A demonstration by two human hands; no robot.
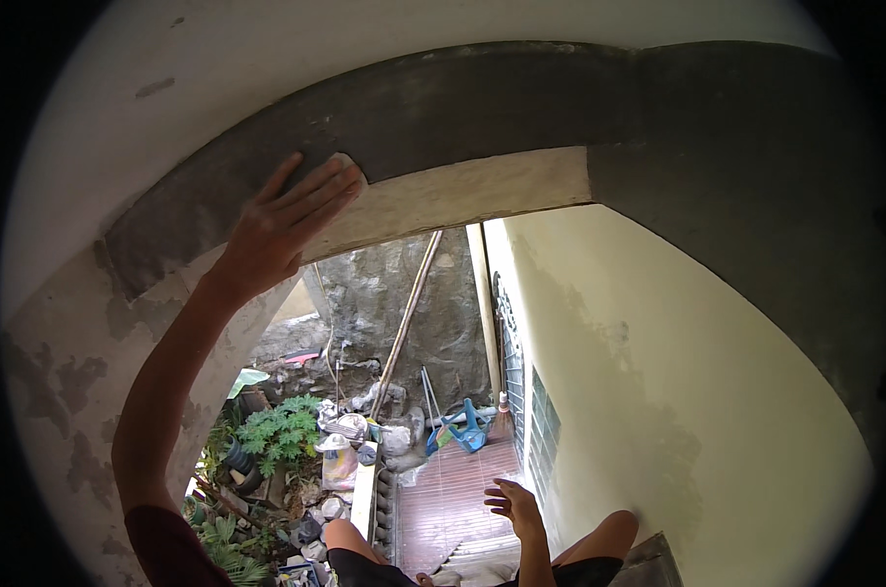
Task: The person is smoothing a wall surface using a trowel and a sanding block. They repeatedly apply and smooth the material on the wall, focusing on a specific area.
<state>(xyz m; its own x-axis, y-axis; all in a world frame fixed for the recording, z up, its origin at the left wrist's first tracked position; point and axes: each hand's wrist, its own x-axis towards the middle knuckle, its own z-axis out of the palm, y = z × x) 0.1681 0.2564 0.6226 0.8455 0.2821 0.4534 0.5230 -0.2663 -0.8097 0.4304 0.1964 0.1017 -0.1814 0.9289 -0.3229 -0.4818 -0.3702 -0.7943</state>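
Observation:
My left hand (304, 207) is raised high and lies against a dark grey painted band (443, 112) that curves along the pale wall. Under its fingertips is a small pale flat piece (349, 166), pressed to the band; most of it is hidden, and its kind cannot be made out. Just below that band runs a cream strip (482, 191), close to the fingers. Low in the picture, my right hand (514, 507) hangs in the air in front of my body. Its fingers are apart and slightly bent, with nothing seen in them.
A cream wall (678, 391) rises on the right beside window grilles (536, 411). Far below are a reddish corrugated surface (463, 479), a blue plastic item (470, 428), a broom (503, 421), a leaning pole (409, 318), rubble and green plants (279, 430).

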